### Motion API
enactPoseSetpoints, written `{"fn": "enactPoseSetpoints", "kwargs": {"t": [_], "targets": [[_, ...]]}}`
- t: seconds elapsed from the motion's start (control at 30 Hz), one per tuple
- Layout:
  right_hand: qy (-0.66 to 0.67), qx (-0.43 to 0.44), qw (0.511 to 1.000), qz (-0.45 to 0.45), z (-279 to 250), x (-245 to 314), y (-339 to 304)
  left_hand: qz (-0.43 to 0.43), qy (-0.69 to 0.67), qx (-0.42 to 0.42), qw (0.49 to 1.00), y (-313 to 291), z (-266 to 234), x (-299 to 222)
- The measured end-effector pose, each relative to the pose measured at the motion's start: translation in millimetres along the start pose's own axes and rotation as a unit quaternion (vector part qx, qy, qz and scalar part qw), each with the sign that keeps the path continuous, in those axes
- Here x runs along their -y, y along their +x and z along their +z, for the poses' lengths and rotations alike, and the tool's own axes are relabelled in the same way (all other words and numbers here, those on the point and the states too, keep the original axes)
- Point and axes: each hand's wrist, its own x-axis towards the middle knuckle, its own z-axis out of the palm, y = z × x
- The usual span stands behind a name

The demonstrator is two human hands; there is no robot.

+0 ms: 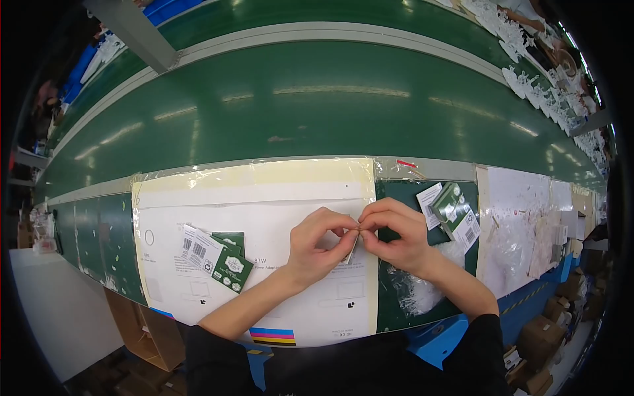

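In the head view, both hands meet just above the tabletop (pixel 99 231), over a large white printed sheet (pixel 264 218) taped down under clear film. The left hand (pixel 320 244) and the right hand (pixel 399 234) pinch a small card tag (pixel 351 249) between them, fingertips touching at its top edge near a tiny brownish bit that is too small to make out. Both hands are closed in a fine pinch on the tag, the left thumb and forefinger on one side, the right ones on the other. The tag hangs just below the fingertips, mostly hidden by the left hand.

To the left on the sheet lies a small heap of green and white tags (pixel 214 257), well apart from the hands. To the right, beside the right hand, lies another stack of green and white tags (pixel 452 208) on the dark green surface. Just under the right wrist lies a crumpled clear plastic bag (pixel 419 290). Beyond the sheet runs a wide green conveyor belt (pixel 317 105).
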Motion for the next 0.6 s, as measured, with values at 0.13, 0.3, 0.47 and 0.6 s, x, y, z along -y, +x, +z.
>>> {"fn": "enactPoseSetpoints", "kwargs": {"t": [0.13, 0.3, 0.47, 0.6], "targets": [[0.004, 0.001, 1.0, -0.002, 0.0, -0.4, -0.2, 0.004, -0.003, 0.0, 1.0, 0.0, 0.3, 0.3], [0.008, -0.004, 1.0, -0.006, -0.1, 1.3, 1.7, 0.001, -0.007, -0.004, 1.0, 1.5, 1.0, -0.2], [0.0, -0.027, 1.0, -0.015, 0.2, -1.0, 1.2, -0.015, -0.017, -0.003, 1.0, 3.0, 0.3, 0.0], [-0.005, -0.041, 0.999, -0.017, -0.7, 0.2, 0.3, -0.011, -0.017, 0.02, 1.0, 2.6, -3.5, 2.8]]}}
